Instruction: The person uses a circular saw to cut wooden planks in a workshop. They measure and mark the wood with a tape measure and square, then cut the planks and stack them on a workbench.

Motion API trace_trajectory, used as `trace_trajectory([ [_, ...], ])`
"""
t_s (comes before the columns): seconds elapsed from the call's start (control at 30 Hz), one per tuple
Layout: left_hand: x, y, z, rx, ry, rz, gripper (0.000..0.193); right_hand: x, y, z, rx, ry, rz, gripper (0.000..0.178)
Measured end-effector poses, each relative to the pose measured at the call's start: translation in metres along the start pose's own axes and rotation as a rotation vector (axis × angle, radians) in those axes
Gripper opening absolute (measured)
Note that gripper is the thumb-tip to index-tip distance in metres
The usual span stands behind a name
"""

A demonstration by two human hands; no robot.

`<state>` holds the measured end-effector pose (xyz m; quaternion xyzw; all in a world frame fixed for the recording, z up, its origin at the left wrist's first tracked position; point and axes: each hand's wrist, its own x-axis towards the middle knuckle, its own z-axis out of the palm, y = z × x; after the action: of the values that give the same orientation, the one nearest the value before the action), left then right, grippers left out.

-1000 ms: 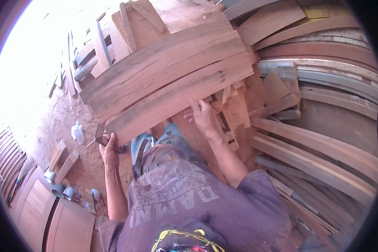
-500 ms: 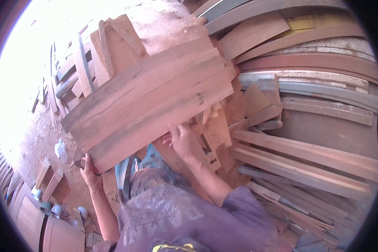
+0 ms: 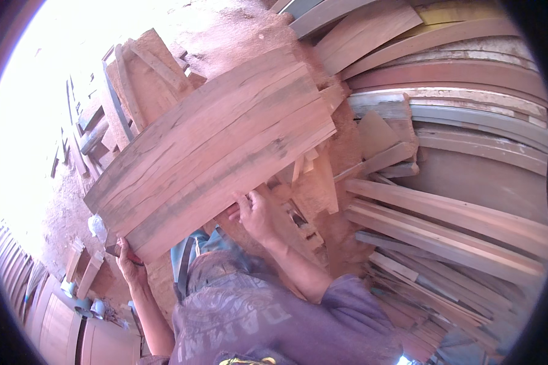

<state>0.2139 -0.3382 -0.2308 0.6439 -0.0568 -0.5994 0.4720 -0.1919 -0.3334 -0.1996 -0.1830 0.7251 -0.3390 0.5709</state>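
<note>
Board panel: wide wooden panel (image 3: 213,152), centre of frame, slanting from lower left up to upper right; reddish-brown, dark streaks, one dark knot toward right end
Panel build: flat boards side by side, right ends stepped; at least three, seams vs cracks hard to split
Left hand: left hand (image 3: 131,263) at panel's lower-left corner, pinching it, thumb on top
Right hand: right hand (image 3: 254,218) at near long edge, lower centre, fingers half curled; can't tell if pinching or just touching
Ground: loose pinkish sawdust (image 3: 243,33), grainy, top centre
Long stock: straight planks (image 3: 456,219), right side, stacked, too many to count
Yellow plank: one yellow plank (image 3: 463,13), upper right
Short blocks: two short wood blocks (image 3: 91,274), lower left
Bag: one whitish crumpled bag (image 3: 97,226), left, beside panel
</note>
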Motion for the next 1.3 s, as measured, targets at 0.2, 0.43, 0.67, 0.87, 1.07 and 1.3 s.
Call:
trace_trajectory([
  [0.2,-0.008,0.007,0.016,0.043,0.025,0.013,0.011,0.006,0.007,0.001,0.038,-0.010,-0.062,0.034],
  [0.43,-0.015,0.002,0.036,0.145,0.134,0.057,0.024,0.034,-0.046,-0.082,-0.080,-0.085,-0.019,0.039],
  [0.67,-0.023,-0.008,0.024,0.137,0.054,0.032,0.046,0.134,-0.101,-0.201,-0.689,0.746,-0.761,0.044],
  [0.87,-0.042,-0.008,0.019,0.234,0.091,0.018,0.026,0.156,-0.054,-0.219,-0.525,0.356,-0.443,0.052],
  [1.07,-0.091,-0.024,-0.025,0.355,0.060,-0.107,0.032,0.079,-0.009,-0.234,-0.616,0.450,-0.456,0.044],
  [1.3,-0.020,0.021,-0.013,0.246,0.048,0.056,0.087,0.094,-0.101,-0.150,-1.094,0.425,-1.061,0.053],
])
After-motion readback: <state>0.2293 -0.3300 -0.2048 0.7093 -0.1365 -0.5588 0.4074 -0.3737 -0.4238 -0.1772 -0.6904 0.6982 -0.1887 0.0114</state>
